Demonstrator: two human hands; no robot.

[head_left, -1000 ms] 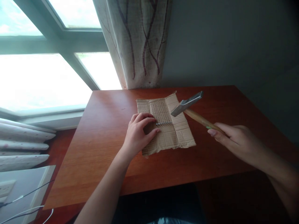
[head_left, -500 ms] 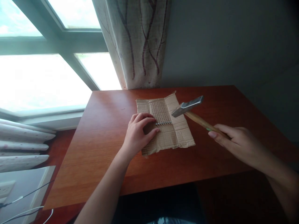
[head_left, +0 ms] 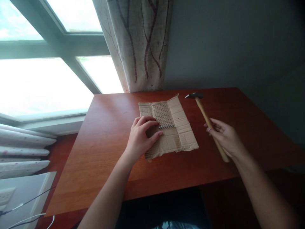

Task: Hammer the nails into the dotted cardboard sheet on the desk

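Observation:
My right hand (head_left: 222, 136) grips a hammer (head_left: 207, 118) by its pale wooden handle, to the right of the cardboard. The metal head points away from me, near the table's far side. A creased piece of cardboard (head_left: 183, 127) lies on the table, with a grid of small dark holes or dots (head_left: 163, 114) in its middle. Small shiny bits (head_left: 168, 126) line the grid's near edge; they are too small to name. My left hand (head_left: 141, 133) rests on the cardboard's left side, fingers curved, thumb and forefinger apart on either side of the leftmost shiny bits.
The wooden table (head_left: 102, 152) has its near edge in front of my body. A window (head_left: 43, 86) and a patterned curtain (head_left: 143, 41) stand beyond and to the left. Cables (head_left: 28, 198) and a wall socket (head_left: 6, 195) are at lower left.
My right hand has drawn the hammer back and to the right, away from the cardboard. The hammer has turned, its head now pointing to the far side. My left hand has stayed put.

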